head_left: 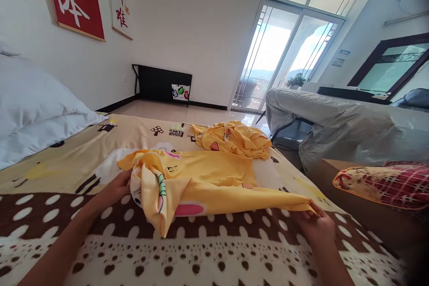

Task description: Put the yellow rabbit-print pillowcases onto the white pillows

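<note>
A yellow garment (208, 178) with cartoon prints lies spread across the patterned bed cover (201, 250). My left hand (115, 190) grips its left end near a white printed face. My right hand (317, 223) pinches the garment's right corner, fingers closed on the cloth. A second crumpled yellow garment (236, 138) sits just beyond, near the bed's far edge.
A white pillow (33, 103) lies at the left. A grey covered sofa (351, 129) and a red plaid cushion (385, 183) stand at the right. A black folded table (162, 82) leans on the far wall beside glass balcony doors (284, 53).
</note>
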{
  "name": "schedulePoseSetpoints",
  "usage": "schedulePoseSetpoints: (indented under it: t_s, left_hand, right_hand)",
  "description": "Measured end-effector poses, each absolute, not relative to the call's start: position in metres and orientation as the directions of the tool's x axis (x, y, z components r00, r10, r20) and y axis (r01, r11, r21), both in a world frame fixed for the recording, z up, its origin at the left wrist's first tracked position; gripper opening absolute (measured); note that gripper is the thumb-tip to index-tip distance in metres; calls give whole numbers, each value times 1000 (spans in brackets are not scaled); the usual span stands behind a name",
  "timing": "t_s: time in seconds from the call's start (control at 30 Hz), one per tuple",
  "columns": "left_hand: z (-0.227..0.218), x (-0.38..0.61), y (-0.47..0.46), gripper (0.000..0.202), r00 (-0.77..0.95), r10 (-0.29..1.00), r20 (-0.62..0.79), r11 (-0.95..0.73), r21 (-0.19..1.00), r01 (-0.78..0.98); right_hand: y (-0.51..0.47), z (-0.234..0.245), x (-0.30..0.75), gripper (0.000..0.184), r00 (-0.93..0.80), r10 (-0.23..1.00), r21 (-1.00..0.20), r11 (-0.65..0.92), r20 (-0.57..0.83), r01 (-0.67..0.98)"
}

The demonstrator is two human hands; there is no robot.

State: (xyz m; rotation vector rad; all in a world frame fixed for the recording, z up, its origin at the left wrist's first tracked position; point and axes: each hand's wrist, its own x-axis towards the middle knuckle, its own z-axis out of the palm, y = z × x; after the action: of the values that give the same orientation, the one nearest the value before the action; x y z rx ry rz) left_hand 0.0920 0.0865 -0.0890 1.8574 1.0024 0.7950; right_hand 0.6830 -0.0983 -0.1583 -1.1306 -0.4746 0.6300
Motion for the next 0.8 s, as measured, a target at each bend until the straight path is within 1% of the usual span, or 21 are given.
schedulePoseSetpoints:
  t_s: [0.13,0.23,0.3,0.4,0.47,0.53,0.63,0.73,0.8]
  left_hand:
    - [-72,83,71,36,566,824,10,-225,923,312]
    - [-66,84,63,25,650,750,-121,-175,912,372]
    - [-63,91,59,24,705,677,-214,-159,892,424]
    - [-63,109,49,32,780,559,-282,-175,879,443]
    - [-69,125,43,35,779,564,-276,-170,883,437]
    - [-76,142,38,33,714,664,-221,-197,870,453]
    - [-82,156,36,23,543,834,-97,-242,820,519]
    - [-70,147,39,19,258,966,18,-150,851,503]
    - [-57,130,42,21,22,987,157,-146,844,516]
  right_hand:
    - [-97,-160,684,15,807,591,-909,336,0,-246]
    - [-97,-161,687,14,841,534,-883,347,-89,-314]
    - [-97,-162,688,14,847,510,-865,349,-149,-362]
    - [-96,-163,688,18,844,510,-863,340,-165,-374]
    - [-95,-164,688,16,841,515,-863,337,-167,-377]
    - [-94,-164,688,15,837,523,-863,336,-163,-377]
    - [-95,-164,690,14,834,531,-869,332,-151,-368]
    - [-96,-164,692,16,832,536,-874,328,-141,-359]
    - [-95,-164,691,15,839,521,-868,332,-158,-369]
